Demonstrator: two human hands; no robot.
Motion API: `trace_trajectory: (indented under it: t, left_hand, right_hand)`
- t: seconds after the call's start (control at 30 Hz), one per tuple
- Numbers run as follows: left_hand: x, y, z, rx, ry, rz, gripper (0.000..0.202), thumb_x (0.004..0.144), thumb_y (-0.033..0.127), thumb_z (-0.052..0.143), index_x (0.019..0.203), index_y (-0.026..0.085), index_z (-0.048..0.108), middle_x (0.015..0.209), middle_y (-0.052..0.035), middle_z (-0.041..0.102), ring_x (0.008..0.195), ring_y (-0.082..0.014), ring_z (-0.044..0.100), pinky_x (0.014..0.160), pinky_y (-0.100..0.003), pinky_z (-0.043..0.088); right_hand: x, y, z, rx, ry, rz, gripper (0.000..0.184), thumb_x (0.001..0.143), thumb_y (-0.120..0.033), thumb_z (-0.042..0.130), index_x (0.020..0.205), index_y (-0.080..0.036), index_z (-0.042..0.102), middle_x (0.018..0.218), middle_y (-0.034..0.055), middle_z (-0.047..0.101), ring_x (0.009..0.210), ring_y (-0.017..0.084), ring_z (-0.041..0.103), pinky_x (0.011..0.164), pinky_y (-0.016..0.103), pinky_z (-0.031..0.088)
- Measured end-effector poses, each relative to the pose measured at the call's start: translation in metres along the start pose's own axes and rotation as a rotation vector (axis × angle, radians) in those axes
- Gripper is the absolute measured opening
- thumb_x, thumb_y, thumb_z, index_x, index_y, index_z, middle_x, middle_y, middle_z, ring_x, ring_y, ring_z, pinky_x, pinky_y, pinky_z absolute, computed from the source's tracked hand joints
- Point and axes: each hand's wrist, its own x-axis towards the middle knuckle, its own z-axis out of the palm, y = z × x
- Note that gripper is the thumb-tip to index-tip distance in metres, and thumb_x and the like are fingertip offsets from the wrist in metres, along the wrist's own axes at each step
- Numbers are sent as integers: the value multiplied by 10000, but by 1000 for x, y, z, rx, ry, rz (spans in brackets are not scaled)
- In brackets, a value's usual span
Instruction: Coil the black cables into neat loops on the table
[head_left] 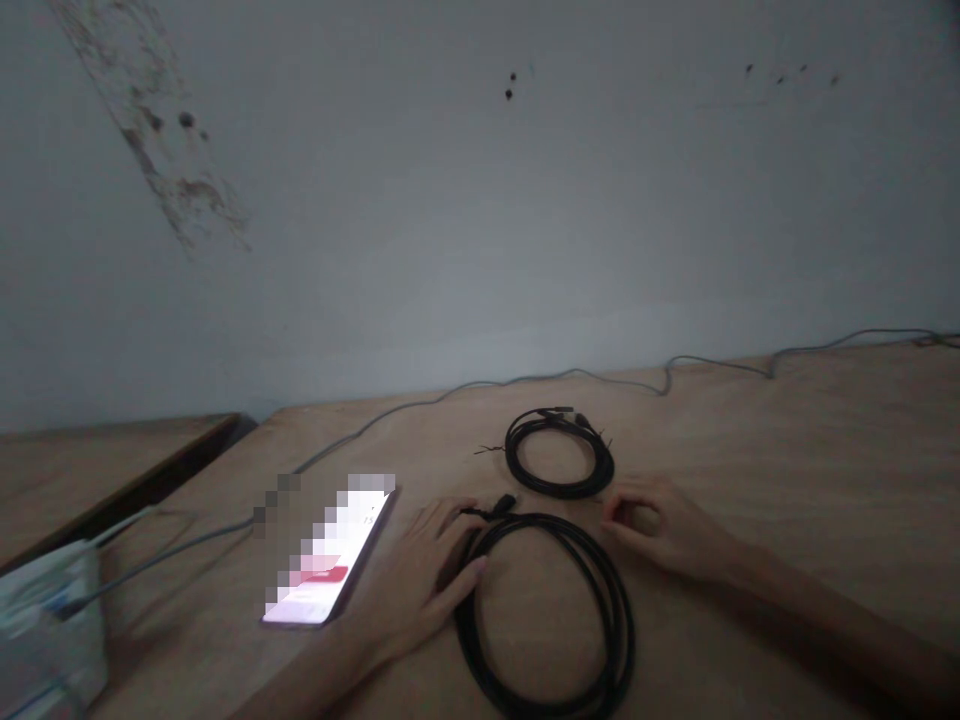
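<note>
Left hand (420, 580) lies over the left side of the near coil (628, 628), thumb and forefinger apart with black cable between them; touching, but can't tell if it's clamped. Coil's plug (505, 503) sits just past those fingertips. Right hand (664, 525) has thumb and forefinger tips together, other fingers curled, just right of the gap between near coil and far coil (561, 490); can't tell if anything thin is pinched. Both coils flat on table (787, 450), phone (319, 600) left of left hand.
</note>
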Motion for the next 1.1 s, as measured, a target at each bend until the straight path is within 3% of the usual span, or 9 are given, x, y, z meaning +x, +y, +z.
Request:
trace_trajectory:
  t: [0.27, 0.43, 0.7, 0.9, 1.1]
  left_hand:
    - [1, 0, 1, -41, 45, -25, 339, 1029, 419, 487, 1348, 311, 527, 1404, -49, 560, 1308, -270, 511, 1125, -459, 413]
    - [8, 7, -1, -29, 79, -17, 313, 1019, 393, 498, 1308, 290, 559, 1318, -55, 615, 1211, -263, 572, 1059, -427, 466]
    - [41, 6, 13, 95, 49, -16, 331, 886, 308, 658, 1216, 288, 644, 1169, -63, 630, 1082, -287, 593, 950, -452, 485]
    - [52, 2, 29, 58, 102, -77, 174, 868, 289, 672, 1039, 260, 680, 1060, -51, 659, 977, -264, 620, 875, -411, 504]
    - [49, -2, 34, 19, 99, -52, 161, 928, 297, 621, 1079, 258, 660, 1093, -54, 657, 1013, -260, 619, 895, -408, 507]
  right_hand:
    - [2, 14, 10, 63, 138, 76, 93, 837, -158, 573, 883, -218, 628, 857, 36, 689, 792, 205, 655, 711, 310, 515]
    - [2, 12, 12, 112, 172, 78, 69, 856, -187, 576, 909, -223, 600, 861, 38, 660, 770, 197, 643, 678, 307, 526]
    - [4, 21, 16, 155, 209, 117, 404, 870, -274, 629, 1265, -230, 560, 895, 42, 706, 788, 212, 694, 679, 325, 559]
    - [5, 19, 16, 137, 157, 128, 270, 894, -272, 588, 1125, -217, 715, 973, 76, 760, 852, 228, 714, 742, 345, 579]
    - [6, 14, 10, -32, 142, 81, 264, 903, -227, 578, 1065, -246, 785, 1063, 84, 769, 941, 259, 704, 822, 375, 558]
